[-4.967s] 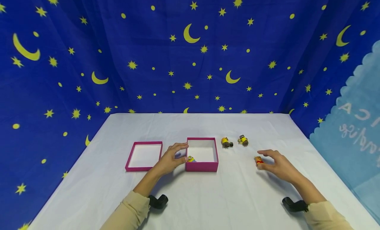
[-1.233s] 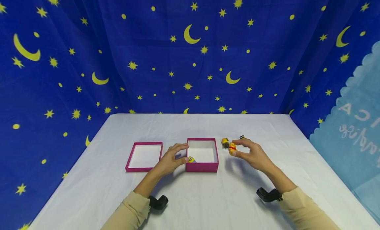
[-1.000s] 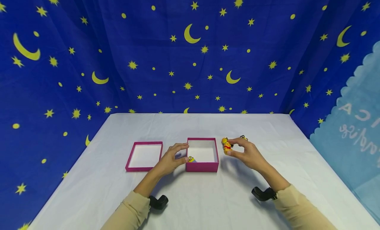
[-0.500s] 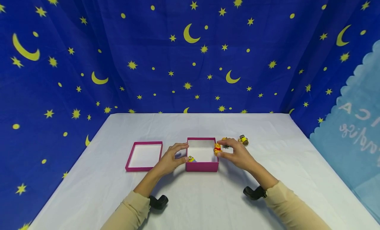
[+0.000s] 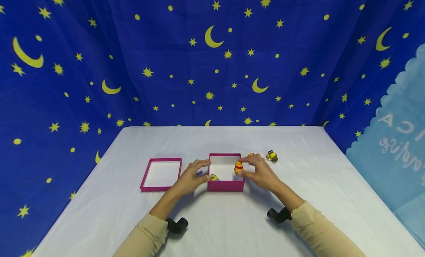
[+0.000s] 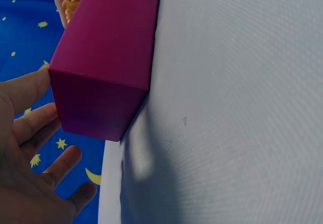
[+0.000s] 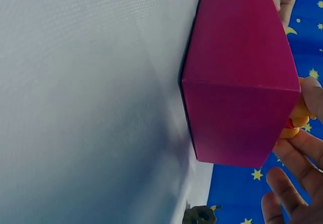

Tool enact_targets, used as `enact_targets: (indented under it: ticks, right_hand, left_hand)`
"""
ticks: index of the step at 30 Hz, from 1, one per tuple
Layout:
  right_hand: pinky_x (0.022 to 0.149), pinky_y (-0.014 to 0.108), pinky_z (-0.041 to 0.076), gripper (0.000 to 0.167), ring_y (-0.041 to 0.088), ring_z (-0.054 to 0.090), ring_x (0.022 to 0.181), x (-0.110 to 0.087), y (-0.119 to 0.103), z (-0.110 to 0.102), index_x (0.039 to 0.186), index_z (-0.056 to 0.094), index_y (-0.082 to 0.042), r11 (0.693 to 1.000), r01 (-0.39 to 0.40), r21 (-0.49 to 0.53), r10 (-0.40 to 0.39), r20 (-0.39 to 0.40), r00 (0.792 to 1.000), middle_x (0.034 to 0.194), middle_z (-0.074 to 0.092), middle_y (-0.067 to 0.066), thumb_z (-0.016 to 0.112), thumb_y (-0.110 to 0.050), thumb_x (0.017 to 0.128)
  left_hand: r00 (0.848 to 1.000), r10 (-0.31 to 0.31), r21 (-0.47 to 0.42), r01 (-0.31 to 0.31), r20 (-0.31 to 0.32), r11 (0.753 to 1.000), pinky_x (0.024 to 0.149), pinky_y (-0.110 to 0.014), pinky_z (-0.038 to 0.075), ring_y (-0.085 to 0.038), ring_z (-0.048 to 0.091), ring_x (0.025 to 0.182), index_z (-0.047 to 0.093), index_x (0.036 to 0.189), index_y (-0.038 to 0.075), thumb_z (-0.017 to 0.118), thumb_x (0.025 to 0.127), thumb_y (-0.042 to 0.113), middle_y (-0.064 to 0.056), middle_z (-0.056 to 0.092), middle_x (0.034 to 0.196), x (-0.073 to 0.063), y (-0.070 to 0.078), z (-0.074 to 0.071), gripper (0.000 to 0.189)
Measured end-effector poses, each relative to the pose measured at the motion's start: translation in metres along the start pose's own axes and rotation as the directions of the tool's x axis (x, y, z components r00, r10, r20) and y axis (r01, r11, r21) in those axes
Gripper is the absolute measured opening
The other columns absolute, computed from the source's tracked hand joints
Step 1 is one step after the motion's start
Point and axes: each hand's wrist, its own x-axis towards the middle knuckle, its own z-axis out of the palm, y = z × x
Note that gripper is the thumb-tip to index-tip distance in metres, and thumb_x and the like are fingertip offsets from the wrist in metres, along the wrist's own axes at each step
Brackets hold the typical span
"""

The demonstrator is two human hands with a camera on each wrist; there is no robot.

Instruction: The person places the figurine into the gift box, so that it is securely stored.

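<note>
A magenta box (image 5: 225, 186) with a white inside stands uncovered on the table. My left hand (image 5: 190, 179) touches its left side with thumb and fingertips, the fingers fairly straight and spread. In the box's near left corner lies a Minion figurine (image 5: 213, 177), partly hidden by the front wall. Between thumb and fingers my right hand (image 5: 260, 173) pinches a Winnie-the-Pooh figurine (image 5: 238, 168) in a red shirt, over the box's right side. The right wrist view shows that figurine (image 7: 298, 119) at the box's rim, mostly hidden by the box and the fingers.
Left of the box lies its shallow lid (image 5: 162, 174), white side up. One Minion figurine (image 5: 272, 156) lies behind and right of my right hand. Another Minion figurine (image 5: 251, 154) is mostly hidden by that hand. A starry blue curtain (image 5: 166, 58) hangs behind the white table.
My right hand took hold of the Pooh figurine at the right and carried it left, past the two Minion figurines, to over the box. The left hand has stayed at the box.
</note>
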Motion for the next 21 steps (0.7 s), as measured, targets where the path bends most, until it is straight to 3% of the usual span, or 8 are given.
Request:
enact_targets:
  ticks: [6,10,13,21]
  right_hand:
    - [0.076,0.032,0.037,0.050,0.025,0.042,0.101,0.002,-0.002,0.006,0.121,0.064,-0.012,1.000,-0.030,-0.002,0.030,0.014,0.999,0.113,0.063,0.002,0.075,-0.035,0.078]
    - [0.077,0.030,0.036,0.050,0.027,0.042,0.100,0.002,-0.002,0.009,0.120,0.065,-0.011,1.000,-0.021,-0.001,0.021,0.011,1.000,0.113,0.063,0.003,0.076,-0.035,0.078]
    - [0.078,0.031,0.036,0.049,0.029,0.042,0.101,0.002,-0.002,0.011,0.120,0.065,-0.011,1.000,-0.016,0.006,0.016,0.012,1.000,0.113,0.063,0.003,0.076,-0.034,0.078]
    - [0.084,0.040,0.042,0.048,0.021,0.044,0.103,0.005,-0.004,0.016,0.119,0.065,-0.011,1.000,-0.012,0.009,0.011,0.029,1.000,0.117,0.065,0.002,0.075,-0.034,0.078]
  left_hand:
    - [1.000,0.009,0.020,-0.009,-0.022,1.000,0.110,-0.059,0.023,-0.034,0.029,0.136,0.051,0.133,0.002,0.066,0.086,0.008,-0.010,0.045,0.144,0.008,-0.028,0.006,0.050]
    - [1.000,0.016,0.018,-0.016,-0.022,1.000,0.109,-0.059,0.025,-0.033,0.030,0.136,0.052,0.133,0.004,0.067,0.085,0.010,-0.008,0.046,0.144,0.010,-0.033,0.006,0.051]
    - [1.000,0.017,0.004,-0.017,-0.025,1.000,0.109,-0.059,0.023,-0.036,0.029,0.136,0.051,0.133,0.001,0.066,0.085,0.007,-0.012,0.045,0.143,0.008,-0.027,0.006,0.050]
    - [1.000,0.000,0.003,0.000,0.006,1.000,0.109,-0.060,0.023,-0.040,0.029,0.135,0.049,0.131,-0.007,0.063,0.087,0.002,-0.020,0.044,0.143,-0.002,0.008,-0.002,0.048]
